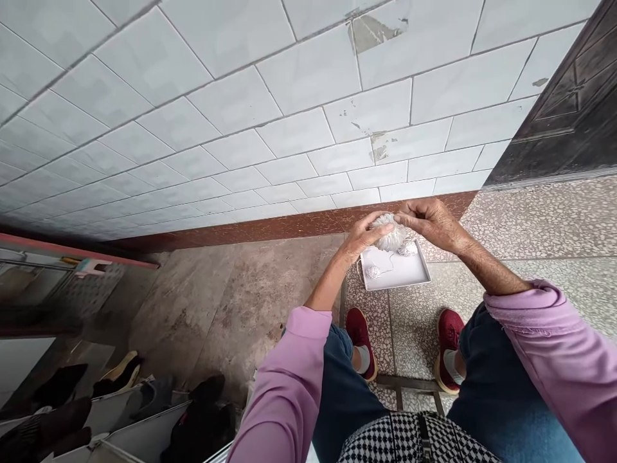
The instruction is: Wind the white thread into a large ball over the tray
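My left hand (366,234) is wrapped round a pale ball of yarn (389,239), thumb across its front. At the ball's upper right, my right hand (429,222) has its thumb and forefinger pinched together; whatever is between them is too small to make out. Below the hands, a shallow white tray (409,276) lies on the floor. In it are a small white yarn ball (373,272) at the left and another white yarn ball (407,248) at the back, with a thin strand running between them.
A tiled wall (289,141) with a brown base strip rises ahead, and a dark door (573,128) stands at the right. Two red shoes (357,334) rest on the speckled floor near the tray. Boxes with dark shoes (120,373) fill the lower left.
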Demonstrator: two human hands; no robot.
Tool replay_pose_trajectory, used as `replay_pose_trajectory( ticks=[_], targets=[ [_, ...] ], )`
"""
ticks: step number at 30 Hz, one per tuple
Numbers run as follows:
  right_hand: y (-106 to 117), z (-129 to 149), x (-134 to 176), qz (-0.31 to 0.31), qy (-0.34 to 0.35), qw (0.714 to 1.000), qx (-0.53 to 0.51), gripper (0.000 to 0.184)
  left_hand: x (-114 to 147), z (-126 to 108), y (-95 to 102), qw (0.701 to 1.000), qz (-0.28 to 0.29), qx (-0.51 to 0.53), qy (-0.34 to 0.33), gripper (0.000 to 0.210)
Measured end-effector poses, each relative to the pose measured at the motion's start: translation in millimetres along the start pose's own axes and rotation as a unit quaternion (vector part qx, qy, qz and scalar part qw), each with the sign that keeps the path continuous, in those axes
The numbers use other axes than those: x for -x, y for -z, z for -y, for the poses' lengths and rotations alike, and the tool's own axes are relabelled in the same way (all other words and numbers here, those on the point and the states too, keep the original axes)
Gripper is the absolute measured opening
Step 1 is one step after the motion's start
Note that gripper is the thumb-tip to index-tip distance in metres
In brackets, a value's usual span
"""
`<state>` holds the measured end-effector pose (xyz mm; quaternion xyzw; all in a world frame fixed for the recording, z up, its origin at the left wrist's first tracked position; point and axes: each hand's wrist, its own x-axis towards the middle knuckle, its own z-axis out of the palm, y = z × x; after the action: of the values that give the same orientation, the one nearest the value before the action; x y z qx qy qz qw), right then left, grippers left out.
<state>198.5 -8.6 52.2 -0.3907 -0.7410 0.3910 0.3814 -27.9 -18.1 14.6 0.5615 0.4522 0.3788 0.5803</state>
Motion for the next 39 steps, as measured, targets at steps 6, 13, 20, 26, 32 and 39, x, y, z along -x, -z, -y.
replay_pose_trajectory(
  ticks=[6,13,20,26,32,39],
  targets=[
    [2.9,7.8,7.6,0.013,0.014,0.999,0.040,0.053,2.7,-8.1,-8.4,0.998,0.068,-0.011,-0.009,0.063],
    [3.4,-13.8,-1.0,-0.027,0.003,0.997,-0.071,0.056,3.8,-6.5,-11.4,0.983,0.082,0.160,0.035,0.071],
    [-6.3,-38.0,-10.5,-0.015,-0.008,1.000,0.024,0.040,-0.6,-13.5,-9.6,0.928,-0.039,0.369,0.034,0.069],
    [-22.9,-40.2,-10.3,0.021,0.002,0.986,0.168,0.029,-9.7,-12.4,-9.1,0.916,-0.108,0.384,0.045,0.052],
    [-21.3,-37.9,-5.2,0.053,0.003,0.988,0.144,0.030,-15.2,-0.2,-6.8,0.943,-0.129,0.307,-0.001,0.059],
    [-12.0,-19.7,3.7,0.139,-0.009,0.988,-0.065,0.048,-22.1,12.8,2.1,0.971,-0.215,0.103,-0.024,0.075]
  ],
)
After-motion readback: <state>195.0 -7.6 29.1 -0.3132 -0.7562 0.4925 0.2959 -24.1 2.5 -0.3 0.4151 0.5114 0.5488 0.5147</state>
